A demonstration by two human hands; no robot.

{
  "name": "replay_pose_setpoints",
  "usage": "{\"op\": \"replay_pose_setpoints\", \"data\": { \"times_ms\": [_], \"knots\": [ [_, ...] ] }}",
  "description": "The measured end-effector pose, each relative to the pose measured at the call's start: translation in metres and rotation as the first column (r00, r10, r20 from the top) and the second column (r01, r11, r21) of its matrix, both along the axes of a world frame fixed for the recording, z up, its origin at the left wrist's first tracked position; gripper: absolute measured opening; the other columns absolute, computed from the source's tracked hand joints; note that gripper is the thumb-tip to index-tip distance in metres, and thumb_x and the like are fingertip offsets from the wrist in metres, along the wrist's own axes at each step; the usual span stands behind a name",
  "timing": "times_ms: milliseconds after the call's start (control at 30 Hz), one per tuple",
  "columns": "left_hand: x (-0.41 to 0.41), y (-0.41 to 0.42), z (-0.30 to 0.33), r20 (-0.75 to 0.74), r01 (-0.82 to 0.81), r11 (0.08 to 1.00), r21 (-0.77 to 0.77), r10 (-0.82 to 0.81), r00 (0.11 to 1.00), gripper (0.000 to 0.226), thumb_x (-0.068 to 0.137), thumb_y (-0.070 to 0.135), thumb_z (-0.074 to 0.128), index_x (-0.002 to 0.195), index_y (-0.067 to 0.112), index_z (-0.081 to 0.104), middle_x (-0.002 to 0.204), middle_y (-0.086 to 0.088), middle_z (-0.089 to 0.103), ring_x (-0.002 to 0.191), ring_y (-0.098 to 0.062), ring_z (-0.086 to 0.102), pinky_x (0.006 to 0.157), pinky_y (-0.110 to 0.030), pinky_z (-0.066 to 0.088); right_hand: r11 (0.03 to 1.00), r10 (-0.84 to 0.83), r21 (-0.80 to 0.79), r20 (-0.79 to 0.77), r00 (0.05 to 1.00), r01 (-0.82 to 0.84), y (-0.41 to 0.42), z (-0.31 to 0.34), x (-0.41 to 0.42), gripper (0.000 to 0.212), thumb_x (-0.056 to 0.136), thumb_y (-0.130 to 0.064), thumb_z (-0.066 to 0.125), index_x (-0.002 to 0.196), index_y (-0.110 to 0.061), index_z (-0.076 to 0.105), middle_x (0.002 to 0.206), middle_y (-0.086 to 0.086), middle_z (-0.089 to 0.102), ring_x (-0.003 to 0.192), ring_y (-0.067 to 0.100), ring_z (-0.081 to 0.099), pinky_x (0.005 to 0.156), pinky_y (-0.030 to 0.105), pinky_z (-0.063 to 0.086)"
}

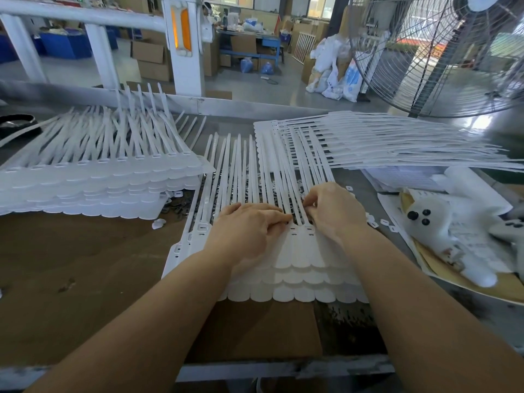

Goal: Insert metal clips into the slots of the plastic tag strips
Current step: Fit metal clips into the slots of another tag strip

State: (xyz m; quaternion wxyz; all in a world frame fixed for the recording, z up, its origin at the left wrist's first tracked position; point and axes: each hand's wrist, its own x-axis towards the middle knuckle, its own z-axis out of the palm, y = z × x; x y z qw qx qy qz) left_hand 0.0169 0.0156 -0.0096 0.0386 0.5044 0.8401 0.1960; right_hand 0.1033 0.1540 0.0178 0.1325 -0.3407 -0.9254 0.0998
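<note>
A stack of white plastic tag strips (300, 259) lies in front of me, rounded tabs toward me and thin tails pointing away. My left hand (249, 231) rests on top of the stack, its fingertips pressing beside a slot (293, 229). My right hand (331, 211) hovers at the tails just above the slots, fingers curled and pinched together; whether a metal clip is between them is hidden. Small dark metal clips (178, 207) lie loose on the table under the tails.
A tall pile of tag strips (93, 177) sits at the left, another fanned pile (397, 137) at the back right. A white plush toy (453, 231) and papers lie on the right. A large fan (442, 52) stands behind. Brown cardboard (85, 265) covers the table's near left.
</note>
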Motion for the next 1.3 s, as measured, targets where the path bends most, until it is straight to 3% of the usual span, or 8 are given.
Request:
{"op": "replay_pose_setpoints", "data": {
  "times_ms": [233, 500, 700, 867, 1033, 1167, 1300],
  "knots": [
    [0.001, 0.0, -0.003, -0.007, -0.02, 0.999, 0.031, 0.02, 1.0, 0.033, 0.098, 0.047, 0.033, 0.128, 0.051, 0.047, 0.135, 0.027, 0.045, 0.128, 0.0, 0.035, 0.112, -0.033, 0.012, 0.998, 0.026, -0.056, 0.023, 0.999, -0.025, 0.001, 0.003, 0.0, 0.024, 0.089, -0.013, 0.055, 0.106, -0.023, 0.069, 0.119, 0.002, 0.058, 0.097, 0.022, 0.06, 0.07, 0.027, 0.041],
    [0.002, -0.001, -0.002, 0.002, -0.01, 1.0, 0.029, 0.01, 1.0, 0.033, 0.098, 0.047, 0.033, 0.128, 0.052, 0.047, 0.136, 0.027, 0.044, 0.129, 0.0, 0.033, 0.112, -0.032, 0.009, 0.999, 0.011, -0.041, 0.299, 0.954, 0.001, 0.001, 0.004, -0.01, 0.039, 0.094, -0.016, 0.041, 0.133, -0.021, 0.044, 0.131, 0.01, 0.034, 0.11, 0.029, 0.051, 0.087, 0.044, 0.044],
    [0.003, -0.003, -0.001, 0.003, -0.01, 0.998, 0.062, 0.01, 1.0, 0.033, 0.098, 0.047, 0.034, 0.126, 0.05, 0.049, 0.134, 0.026, 0.047, 0.128, -0.001, 0.035, 0.112, -0.032, 0.01, 0.994, -0.022, -0.105, 0.189, 0.982, 0.043, 0.003, 0.001, -0.012, 0.039, 0.094, -0.02, 0.042, 0.131, -0.029, 0.038, 0.13, 0.009, 0.036, 0.101, 0.03, 0.053, 0.077, 0.037, 0.038],
    [0.004, -0.003, -0.001, 0.005, -0.01, 0.998, 0.068, 0.01, 1.0, 0.034, 0.097, 0.048, 0.034, 0.126, 0.049, 0.05, 0.134, 0.026, 0.047, 0.128, -0.001, 0.036, 0.111, -0.031, 0.011, 0.996, -0.086, -0.02, 0.212, 0.973, 0.092, 0.009, -0.004, -0.022, 0.049, 0.095, -0.014, 0.037, 0.139, -0.035, 0.033, 0.136, 0.011, 0.031, 0.109, 0.034, 0.051, 0.072, 0.037, 0.036],
    [0.004, -0.002, 0.001, 0.003, -0.012, 0.999, 0.043, 0.012, 1.0, 0.034, 0.097, 0.049, 0.033, 0.127, 0.05, 0.049, 0.134, 0.026, 0.046, 0.128, 0.0, 0.035, 0.112, -0.032, 0.01, 0.995, -0.102, 0.028, 0.197, 0.975, 0.099, 0.013, -0.008, -0.032, 0.045, 0.091, -0.006, 0.04, 0.127, -0.032, 0.047, 0.121, 0.01, 0.032, 0.076, 0.028, 0.047, 0.066, 0.036, 0.038],
    [0.005, -0.003, 0.003, 0.007, -0.013, 0.999, 0.04, 0.013, 1.0, 0.034, 0.097, 0.048, 0.032, 0.127, 0.049, 0.049, 0.134, 0.026, 0.046, 0.128, -0.001, 0.034, 0.111, -0.031, 0.009, 0.992, -0.119, -0.02, 0.158, 0.98, 0.124, 0.018, -0.008, -0.04, 0.047, 0.089, -0.005, 0.051, 0.125, -0.035, 0.052, 0.125, 0.007, 0.033, 0.094, 0.032, 0.056, 0.073, 0.038, 0.047],
    [0.006, -0.004, 0.004, 0.012, -0.01, 0.999, 0.034, 0.01, 1.0, 0.034, 0.098, 0.047, 0.032, 0.128, 0.048, 0.049, 0.135, 0.026, 0.046, 0.128, -0.001, 0.034, 0.112, -0.031, 0.009, 0.993, -0.113, -0.023, 0.013, 0.994, 0.113, 0.02, -0.008, -0.045, 0.03, 0.093, -0.008, 0.052, 0.115, -0.025, 0.062, 0.122, 0.006, 0.043, 0.081, 0.024, 0.053, 0.069, 0.034, 0.043]
  ]
}}
